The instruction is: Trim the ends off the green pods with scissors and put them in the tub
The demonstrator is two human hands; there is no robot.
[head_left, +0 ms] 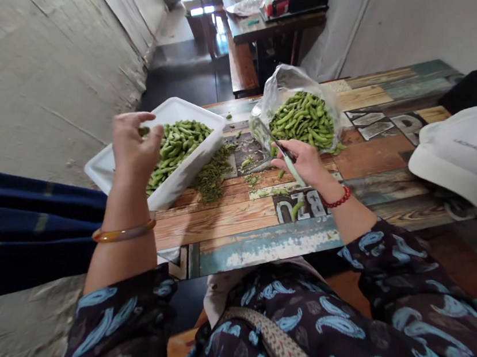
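My left hand (135, 145) is raised over the white tray (178, 187), thumb and fingers curved and apart. A small green patch shows between them; whether it is a pod in the hand or one behind it, I cannot tell. Green soybean pods (184, 141) are heaped in the tray. My right hand (306, 161) grips a pair of scissors (291, 167) with pale green handles, blades pointing away from me. Just beyond it, more pods (303, 117) fill an open clear plastic bag (281, 80).
Trimmed green scraps (212, 176) lie against the tray's right side. A loose pod (297, 210) rests on the patterned wooden table (226, 217). At the right sits a white cap (464, 145). Behind are a bench (242, 62) and another table (241, 27) with items on it.
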